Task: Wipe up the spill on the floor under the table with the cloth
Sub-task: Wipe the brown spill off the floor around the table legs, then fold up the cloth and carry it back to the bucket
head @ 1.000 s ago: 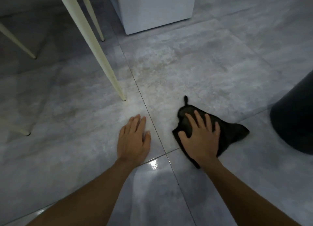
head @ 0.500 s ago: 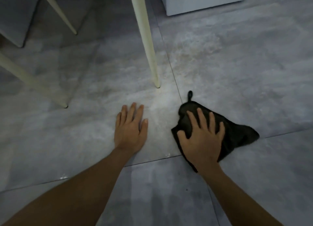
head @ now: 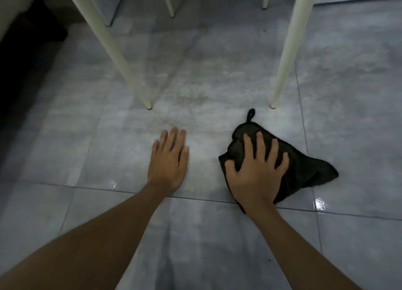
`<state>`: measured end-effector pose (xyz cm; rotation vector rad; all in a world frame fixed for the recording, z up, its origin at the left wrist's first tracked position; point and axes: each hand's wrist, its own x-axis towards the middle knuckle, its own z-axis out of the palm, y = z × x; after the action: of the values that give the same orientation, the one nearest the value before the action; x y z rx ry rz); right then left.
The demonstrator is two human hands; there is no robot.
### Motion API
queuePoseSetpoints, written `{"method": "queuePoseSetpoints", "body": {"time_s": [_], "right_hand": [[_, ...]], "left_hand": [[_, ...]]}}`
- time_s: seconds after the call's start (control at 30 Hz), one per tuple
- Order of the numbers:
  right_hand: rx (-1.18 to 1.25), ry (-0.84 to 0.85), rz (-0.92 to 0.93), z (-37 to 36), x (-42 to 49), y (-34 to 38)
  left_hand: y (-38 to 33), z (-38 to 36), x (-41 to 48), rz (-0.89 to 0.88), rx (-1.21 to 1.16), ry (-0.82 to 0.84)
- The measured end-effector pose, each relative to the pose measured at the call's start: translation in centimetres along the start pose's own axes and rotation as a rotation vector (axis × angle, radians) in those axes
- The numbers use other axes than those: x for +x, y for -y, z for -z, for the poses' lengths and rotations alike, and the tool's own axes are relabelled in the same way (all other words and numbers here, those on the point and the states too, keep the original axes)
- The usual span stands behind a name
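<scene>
since half a second ago, two white table legs (head: 121,57) now frame the view; both hands sit as before. left hand (head: 168,162) lies flat and open on grey floor tiles (head: 217,246), empty. right hand (head: 257,172), fingers spread, presses the black cloth (head: 304,172), just short of the right leg (head: 289,50); bare floor lies between the legs.

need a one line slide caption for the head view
Right hand presses a black cloth on grey floor tiles; left hand rests flat.
</scene>
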<state>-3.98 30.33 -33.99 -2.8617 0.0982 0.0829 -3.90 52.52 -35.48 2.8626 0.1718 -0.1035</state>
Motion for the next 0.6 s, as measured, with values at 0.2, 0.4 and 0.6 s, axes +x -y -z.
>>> {"method": "queuePoseSetpoints", "body": {"time_s": [0.2,0.4,0.6], "right_hand": [[0.08,0.186,0.366,-1.5,-7.9,6.4],[0.361,0.072,0.063,0.8,-5.3,3.5],[0.146,-0.207,0.133,-1.0,-4.7,-0.6]], "left_hand": [[-2.0,0.2,0.6,0.13,-0.276,-0.135],[-1.5,1.4,-1.0,0.035,-0.272,-0.193],[-3.4,1.5,-0.3,-0.182,-0.21,0.027]]}}
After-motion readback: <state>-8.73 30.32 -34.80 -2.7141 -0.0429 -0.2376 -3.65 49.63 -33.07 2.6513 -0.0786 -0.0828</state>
